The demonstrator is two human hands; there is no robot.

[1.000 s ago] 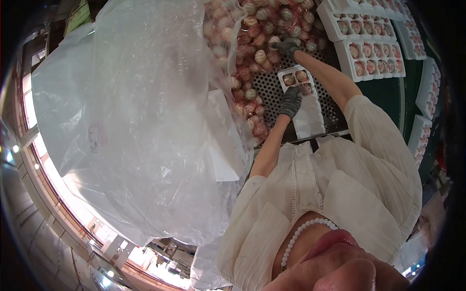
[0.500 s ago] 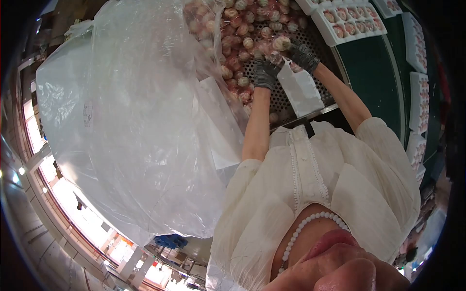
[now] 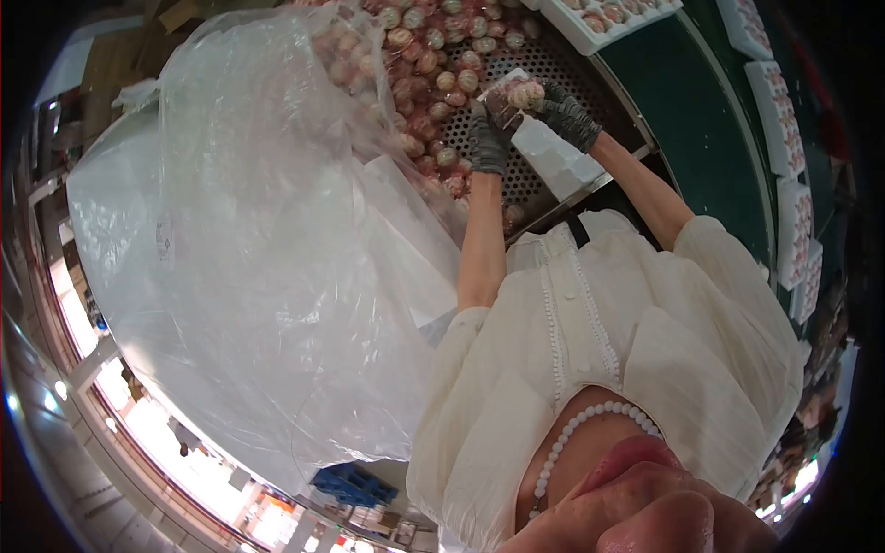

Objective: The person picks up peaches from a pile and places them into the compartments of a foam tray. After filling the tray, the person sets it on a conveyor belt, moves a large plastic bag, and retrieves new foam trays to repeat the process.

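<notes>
Both my hands wear grey gloves and meet over a white foam tray lying on a perforated metal table. My left hand and my right hand together pinch a round pinkish wrapped fruit just above the tray's far end. A heap of similar wrapped fruit lies right behind and to the left of my hands. The part of the tray that shows is bare.
A big clear plastic bag bulges at my left, against my left arm. To the right runs a green conveyor belt carrying white trays filled with fruit; more filled trays sit at the far end.
A second ago my left hand rested on a tray holding three fruits while my right reached into the heap. Both hands have since come together on one fruit over a bare tray.
</notes>
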